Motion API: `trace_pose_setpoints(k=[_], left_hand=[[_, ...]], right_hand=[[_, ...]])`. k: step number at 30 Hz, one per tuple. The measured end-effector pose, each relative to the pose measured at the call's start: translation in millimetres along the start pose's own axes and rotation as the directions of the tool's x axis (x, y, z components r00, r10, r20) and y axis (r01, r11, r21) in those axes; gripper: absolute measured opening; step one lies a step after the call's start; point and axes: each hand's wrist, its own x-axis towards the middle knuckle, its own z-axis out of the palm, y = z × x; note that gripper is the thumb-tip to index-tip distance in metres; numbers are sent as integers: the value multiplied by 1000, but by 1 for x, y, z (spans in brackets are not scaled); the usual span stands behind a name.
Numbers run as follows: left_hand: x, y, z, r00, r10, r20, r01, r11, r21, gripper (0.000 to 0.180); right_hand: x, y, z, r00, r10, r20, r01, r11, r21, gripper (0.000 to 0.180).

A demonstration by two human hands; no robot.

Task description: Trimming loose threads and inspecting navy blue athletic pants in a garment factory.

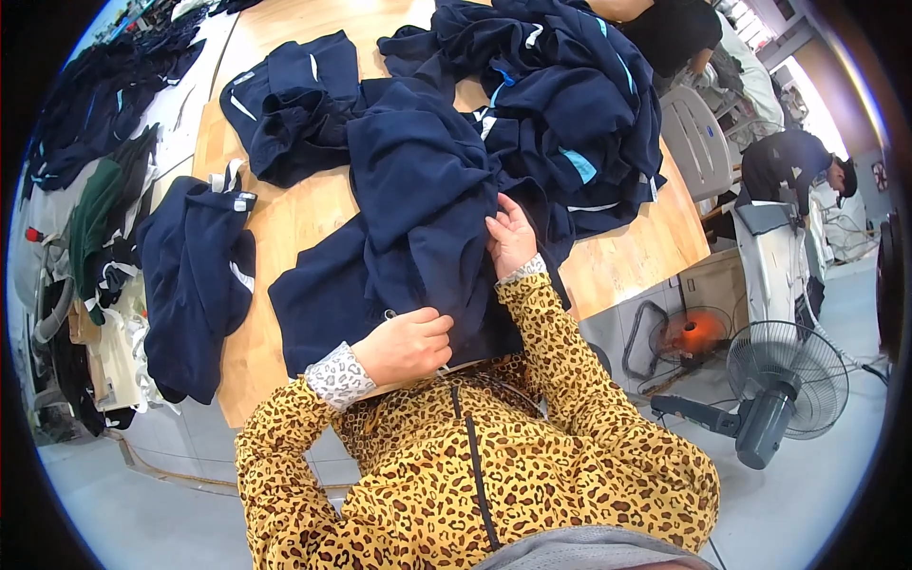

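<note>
A navy garment lies across the wooden table in front of me, its near part hanging at the table edge by my body. My left hand is closed over the garment's near end. A small metal loop shows just above its knuckles and a pale tip below its fingers; the rest of what it holds is hidden. Farther right, my right hand pinches the right side of the same garment between thumb and fingers.
Around it on the table lie a folded navy garment, another bundle and a large navy heap with light-blue trims. At right stand a grey fan and a plastic chair. Two other people are beyond.
</note>
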Motion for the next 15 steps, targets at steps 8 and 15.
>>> trace_pose_setpoints(k=[8, 15], left_hand=[[5, 11, 8, 994, -15, -113, 4, 995, -96, 9], [-13, 13, -6, 911, -274, -309, 168, 929, -329, 14]], right_hand=[[-22, 7, 11, 954, -197, 228, 296, 748, -595, 90], [-21, 4, 6, 990, -48, 134, 100, 905, -414, 88]])
